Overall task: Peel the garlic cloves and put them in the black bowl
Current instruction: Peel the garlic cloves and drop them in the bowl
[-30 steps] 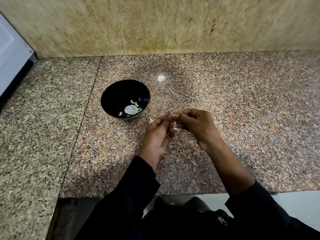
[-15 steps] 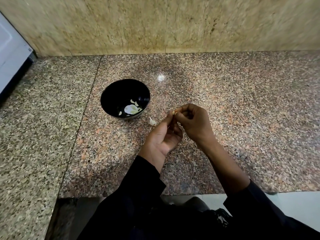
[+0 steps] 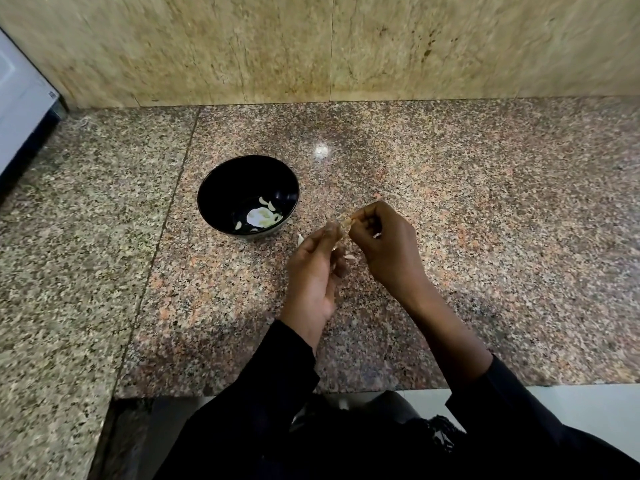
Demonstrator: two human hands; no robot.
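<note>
Both arms reach forward in black sleeves. The left hand [image 3: 313,271] is turned on its side with the palm facing right. Its fingers point up and away, and the thumb and fingertips come together at the top. The right hand [image 3: 388,244] is curled, with its back facing up. Its thumb and first finger pinch together at the tips. The two hands meet at their fingertips, right next to each other. The right sleeve is pulled back, so the forearm is bare.
</note>
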